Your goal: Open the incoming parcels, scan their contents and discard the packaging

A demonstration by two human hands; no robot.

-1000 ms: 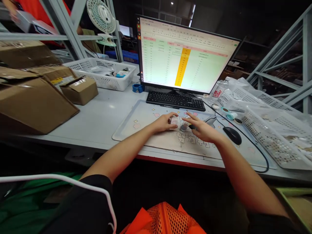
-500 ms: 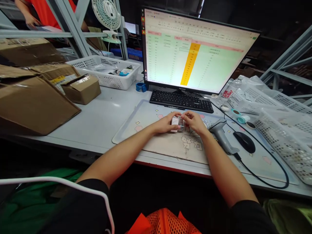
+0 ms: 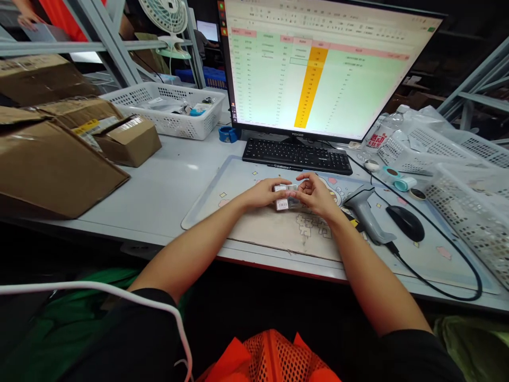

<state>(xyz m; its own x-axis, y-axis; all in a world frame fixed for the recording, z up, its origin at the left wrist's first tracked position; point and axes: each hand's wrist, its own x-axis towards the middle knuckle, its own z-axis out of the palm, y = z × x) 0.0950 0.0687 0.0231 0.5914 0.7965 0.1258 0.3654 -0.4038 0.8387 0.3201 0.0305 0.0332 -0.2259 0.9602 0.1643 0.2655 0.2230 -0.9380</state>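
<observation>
My left hand (image 3: 263,193) and my right hand (image 3: 316,194) meet over the desk mat (image 3: 222,183), both closed on a small clear packet (image 3: 287,195) with a white label. The packet is held just above the mat, in front of the black keyboard (image 3: 297,155). A grey barcode scanner (image 3: 363,208) lies on the mat just right of my right hand, its cable trailing off to the right.
A monitor (image 3: 318,69) showing a spreadsheet stands behind the keyboard. A black mouse (image 3: 405,223) lies right of the scanner. Cardboard boxes (image 3: 59,159) fill the left, a white basket (image 3: 170,109) sits behind, and mesh baskets (image 3: 469,212) are at right. Another person in red stands far left.
My right hand came off the scanner area and joined my left hand on the packet. The scanner now lies free on the mat. The view has shifted closer to the monitor.
</observation>
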